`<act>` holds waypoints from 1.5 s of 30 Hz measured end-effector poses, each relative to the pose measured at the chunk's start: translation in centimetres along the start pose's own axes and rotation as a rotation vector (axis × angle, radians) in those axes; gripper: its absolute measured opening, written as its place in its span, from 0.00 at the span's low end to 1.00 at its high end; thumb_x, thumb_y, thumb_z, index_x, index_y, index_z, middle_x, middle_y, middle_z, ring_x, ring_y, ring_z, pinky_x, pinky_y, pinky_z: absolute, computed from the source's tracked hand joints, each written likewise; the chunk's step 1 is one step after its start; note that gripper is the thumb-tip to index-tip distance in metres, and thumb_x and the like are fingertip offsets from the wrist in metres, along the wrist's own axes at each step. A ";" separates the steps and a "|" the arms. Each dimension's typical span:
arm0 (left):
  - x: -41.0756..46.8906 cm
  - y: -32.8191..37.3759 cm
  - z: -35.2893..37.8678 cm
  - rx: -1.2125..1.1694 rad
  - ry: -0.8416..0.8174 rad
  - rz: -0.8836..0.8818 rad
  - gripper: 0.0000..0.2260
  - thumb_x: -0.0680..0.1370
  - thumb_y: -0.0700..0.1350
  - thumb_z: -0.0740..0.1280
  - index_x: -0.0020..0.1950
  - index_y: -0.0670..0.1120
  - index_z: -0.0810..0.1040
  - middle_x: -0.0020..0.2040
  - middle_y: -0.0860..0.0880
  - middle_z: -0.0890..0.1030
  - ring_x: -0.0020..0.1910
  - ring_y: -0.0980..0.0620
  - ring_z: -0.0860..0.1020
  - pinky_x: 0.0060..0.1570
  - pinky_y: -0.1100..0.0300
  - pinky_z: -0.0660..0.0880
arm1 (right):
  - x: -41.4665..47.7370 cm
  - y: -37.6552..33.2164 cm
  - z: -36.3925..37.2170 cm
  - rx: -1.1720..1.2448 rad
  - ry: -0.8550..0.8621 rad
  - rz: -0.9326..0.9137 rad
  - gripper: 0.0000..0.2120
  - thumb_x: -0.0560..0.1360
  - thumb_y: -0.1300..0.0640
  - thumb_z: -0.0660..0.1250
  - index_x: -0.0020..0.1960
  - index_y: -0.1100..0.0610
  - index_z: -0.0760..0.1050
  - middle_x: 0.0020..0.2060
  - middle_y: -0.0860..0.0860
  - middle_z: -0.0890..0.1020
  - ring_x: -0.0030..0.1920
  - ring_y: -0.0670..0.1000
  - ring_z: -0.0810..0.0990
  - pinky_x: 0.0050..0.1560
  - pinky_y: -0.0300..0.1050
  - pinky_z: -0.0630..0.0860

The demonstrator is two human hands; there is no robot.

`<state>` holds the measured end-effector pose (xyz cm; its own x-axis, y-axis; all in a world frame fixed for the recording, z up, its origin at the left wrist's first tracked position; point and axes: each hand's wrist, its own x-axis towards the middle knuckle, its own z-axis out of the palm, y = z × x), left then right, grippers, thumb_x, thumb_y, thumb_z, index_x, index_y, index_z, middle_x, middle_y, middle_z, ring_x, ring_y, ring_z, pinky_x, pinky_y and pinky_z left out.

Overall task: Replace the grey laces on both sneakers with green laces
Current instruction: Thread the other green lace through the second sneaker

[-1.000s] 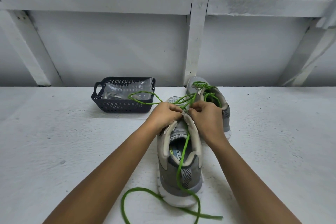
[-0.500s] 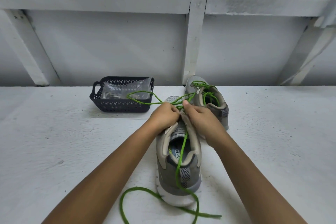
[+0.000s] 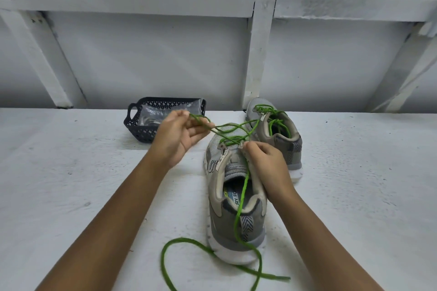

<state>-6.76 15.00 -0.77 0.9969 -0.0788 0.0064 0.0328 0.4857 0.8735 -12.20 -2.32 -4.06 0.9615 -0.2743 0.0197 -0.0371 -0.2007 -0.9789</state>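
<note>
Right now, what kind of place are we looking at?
Likely a makeshift workbench in a shed or workshop: rough white-painted table, bare white wall with beams and braces behind it, a black basket. Left hand pinches the lace, right hand the near sneaker.

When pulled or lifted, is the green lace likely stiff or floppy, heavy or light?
Probably floppy: the green lace drapes over the near sneaker and curls on the table. Likely light: the left hand lifts its strands between fingertips. Pulling may drag the sneaker, so the right hand gripping it seems sensible.
</note>
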 end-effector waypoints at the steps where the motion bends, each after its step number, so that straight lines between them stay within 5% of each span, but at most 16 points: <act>1: -0.1 0.5 -0.2 0.017 0.009 0.033 0.11 0.83 0.39 0.49 0.43 0.44 0.64 0.29 0.47 0.78 0.30 0.50 0.80 0.37 0.55 0.81 | 0.0 0.0 0.0 0.005 -0.002 -0.001 0.10 0.75 0.53 0.64 0.46 0.58 0.80 0.41 0.51 0.83 0.41 0.47 0.77 0.40 0.39 0.71; 4: -0.1 2.3 -1.1 0.163 0.112 0.092 0.11 0.83 0.39 0.51 0.42 0.46 0.63 0.27 0.49 0.67 0.20 0.56 0.67 0.21 0.66 0.69 | 0.0 0.1 0.0 0.012 0.000 -0.007 0.09 0.75 0.54 0.64 0.43 0.58 0.80 0.37 0.49 0.81 0.38 0.45 0.75 0.39 0.40 0.71; 6: 0.1 3.8 -2.3 0.372 0.231 0.079 0.11 0.83 0.39 0.51 0.41 0.48 0.64 0.29 0.49 0.63 0.17 0.59 0.60 0.18 0.71 0.57 | 0.1 0.2 0.0 0.014 0.005 -0.016 0.09 0.75 0.54 0.64 0.39 0.57 0.79 0.34 0.47 0.79 0.36 0.44 0.73 0.38 0.40 0.70; 8: 0.1 5.2 -3.3 0.742 0.292 0.057 0.09 0.81 0.40 0.53 0.43 0.47 0.68 0.29 0.48 0.65 0.19 0.57 0.61 0.19 0.70 0.56 | 0.1 0.4 0.0 0.015 0.007 -0.028 0.10 0.75 0.54 0.64 0.37 0.55 0.77 0.31 0.45 0.77 0.35 0.43 0.72 0.36 0.39 0.69; 11: -0.2 5.8 -3.2 1.490 0.230 0.101 0.09 0.79 0.46 0.57 0.49 0.44 0.76 0.39 0.44 0.76 0.33 0.47 0.72 0.32 0.60 0.68 | 0.2 0.5 0.1 0.011 0.010 -0.053 0.11 0.75 0.54 0.64 0.34 0.54 0.76 0.29 0.44 0.76 0.33 0.42 0.72 0.32 0.33 0.68; 14: -0.4 3.7 -0.2 1.780 0.054 0.239 0.14 0.78 0.50 0.60 0.61 0.50 0.77 0.59 0.42 0.75 0.58 0.42 0.74 0.58 0.51 0.71 | 0.2 0.5 0.1 0.004 0.007 -0.059 0.12 0.75 0.53 0.64 0.34 0.54 0.76 0.29 0.44 0.77 0.32 0.41 0.71 0.31 0.33 0.68; 19: 0.9 -1.5 4.7 1.895 -0.298 0.208 0.13 0.76 0.51 0.63 0.56 0.49 0.81 0.58 0.42 0.76 0.59 0.41 0.73 0.59 0.50 0.72 | 0.1 0.4 0.0 0.012 0.011 -0.061 0.13 0.74 0.54 0.64 0.32 0.53 0.76 0.28 0.43 0.77 0.32 0.42 0.72 0.32 0.34 0.69; 24: 2.8 -3.1 5.1 1.854 -0.298 0.128 0.10 0.74 0.45 0.65 0.50 0.42 0.81 0.47 0.42 0.82 0.48 0.43 0.79 0.50 0.53 0.77 | 0.1 0.4 0.0 0.023 -0.001 -0.067 0.13 0.74 0.55 0.64 0.32 0.52 0.77 0.28 0.43 0.78 0.33 0.41 0.73 0.34 0.35 0.70; 29: 2.3 -1.8 3.6 1.320 -0.388 -0.019 0.08 0.75 0.41 0.65 0.38 0.41 0.79 0.32 0.48 0.76 0.31 0.54 0.71 0.32 0.63 0.66 | 0.3 0.5 0.0 0.005 -0.006 -0.075 0.12 0.74 0.54 0.64 0.32 0.51 0.76 0.26 0.39 0.77 0.30 0.36 0.72 0.34 0.37 0.68; 32: 1.0 1.0 1.5 0.986 -0.547 -0.081 0.09 0.75 0.42 0.67 0.35 0.50 0.79 0.33 0.57 0.77 0.34 0.62 0.73 0.36 0.67 0.69 | 0.4 0.7 0.0 0.007 -0.009 -0.079 0.11 0.74 0.54 0.64 0.33 0.50 0.76 0.27 0.40 0.78 0.31 0.36 0.73 0.34 0.35 0.69; 37: -0.4 4.9 -2.2 0.581 -0.845 -0.133 0.04 0.67 0.44 0.66 0.34 0.49 0.80 0.36 0.51 0.76 0.37 0.54 0.73 0.41 0.62 0.71 | 0.6 0.9 0.0 -0.008 -0.003 -0.101 0.15 0.74 0.55 0.64 0.29 0.50 0.73 0.24 0.39 0.75 0.27 0.36 0.71 0.27 0.28 0.65; 40: -0.6 5.7 -2.7 0.702 -0.918 -0.184 0.04 0.69 0.47 0.68 0.34 0.50 0.81 0.36 0.52 0.76 0.38 0.54 0.73 0.41 0.62 0.71 | 0.5 0.9 0.0 -0.006 0.002 -0.105 0.18 0.74 0.56 0.64 0.26 0.50 0.71 0.22 0.39 0.73 0.25 0.37 0.69 0.26 0.28 0.64; 45: 1.0 3.0 1.1 1.315 -0.612 -0.096 0.08 0.77 0.52 0.65 0.47 0.49 0.82 0.38 0.55 0.77 0.38 0.59 0.75 0.39 0.66 0.72 | 0.4 0.7 0.0 -0.015 0.011 -0.090 0.15 0.74 0.55 0.64 0.28 0.53 0.73 0.23 0.42 0.73 0.25 0.38 0.68 0.25 0.30 0.64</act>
<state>-5.72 15.40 2.44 0.7975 -0.5795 -0.1681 -0.3273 -0.6495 0.6863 -11.80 -2.58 -4.75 0.9581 -0.2644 0.1099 0.0454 -0.2389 -0.9700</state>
